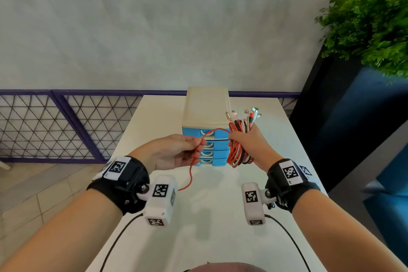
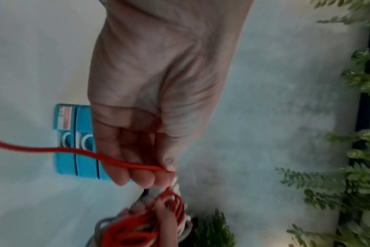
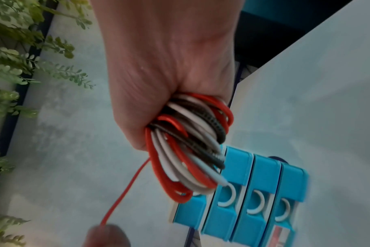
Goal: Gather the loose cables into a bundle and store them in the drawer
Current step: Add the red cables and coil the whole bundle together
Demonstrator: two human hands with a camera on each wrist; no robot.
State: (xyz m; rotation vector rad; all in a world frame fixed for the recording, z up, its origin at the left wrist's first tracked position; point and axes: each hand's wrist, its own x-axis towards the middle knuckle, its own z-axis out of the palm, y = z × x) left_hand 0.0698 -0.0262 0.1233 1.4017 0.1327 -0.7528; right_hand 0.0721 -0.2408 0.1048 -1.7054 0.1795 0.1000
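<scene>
- Right hand [image 1: 247,141] raised above the white surface [image 1: 220,216], fist wrapped round the cable bundle [image 1: 239,150]: red, white and black-braided loops, all clamped in the palm.
- Right wrist view confirms it: the coils [image 3: 190,147] spill out below the curled fingers [image 3: 137,117], tight grip.
- USB connector ends [image 1: 251,115] stick out above the fist, fanned toward the far side of the surface.
- Left hand [image 1: 176,152] just left of the bundle, hands near each other but not touching in the head view.
- Left fingers [image 2: 137,177] curled, thumb and fingertips pinching one loose red cable [image 1: 194,154].
- That red cable arcs from the bundle over to the left hand, then the free tail hangs down toward the surface; tail end hidden behind the left wrist camera [image 1: 160,201].
- Drawer unit [image 1: 205,121] sits on the surface directly behind the hands: cream top, four blue drawers [image 3: 254,200] with white half-ring pulls.
- All four drawers look closed. Bundle is in front of the drawer fronts, in the air, not touching them as far as I can tell.
- Sticker on one drawer front [image 2: 63,118], unreadable.
- Green plant [image 1: 371,24] on a dark cabinet to the right; purple-framed mesh fence [image 1: 55,126] off to the left.
</scene>
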